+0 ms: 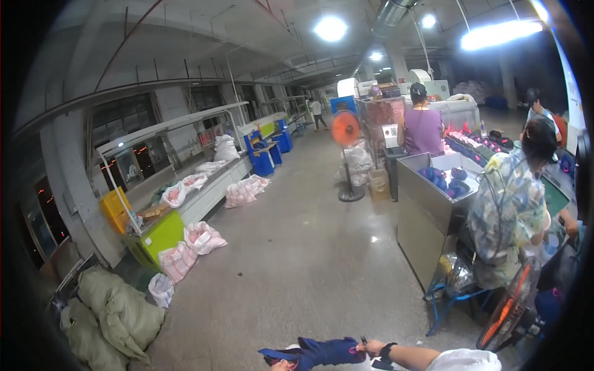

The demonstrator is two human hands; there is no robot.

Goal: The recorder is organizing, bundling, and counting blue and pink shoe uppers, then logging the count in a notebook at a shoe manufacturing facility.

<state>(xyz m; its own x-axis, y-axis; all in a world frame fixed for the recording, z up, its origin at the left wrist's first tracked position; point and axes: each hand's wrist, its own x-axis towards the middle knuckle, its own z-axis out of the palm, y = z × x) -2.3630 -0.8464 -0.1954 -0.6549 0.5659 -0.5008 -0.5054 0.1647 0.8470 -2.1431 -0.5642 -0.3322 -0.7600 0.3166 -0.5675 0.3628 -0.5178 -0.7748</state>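
The floor (pixel 297 272) stretches ahead of you, with green sacks (pixel 127 309) slumped at your left, probably set aside to leave walking room. Low in front, the blue cloth (pixel 331 352) spans your hands, apparently so it doesn't sag: your right hand (pixel 372 347) pinches its right end, fingers nearly together; your left hand (pixel 282 365), at the other end, is too cropped to tell.

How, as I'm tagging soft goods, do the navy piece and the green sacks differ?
The navy piece is dark blue; the green sacks are dull green. The navy piece is slim, the green sacks bulky. The navy piece is in the right hand, with the left hand near its other end; the green sacks slump untouched at lower left. Both look soft and creased.
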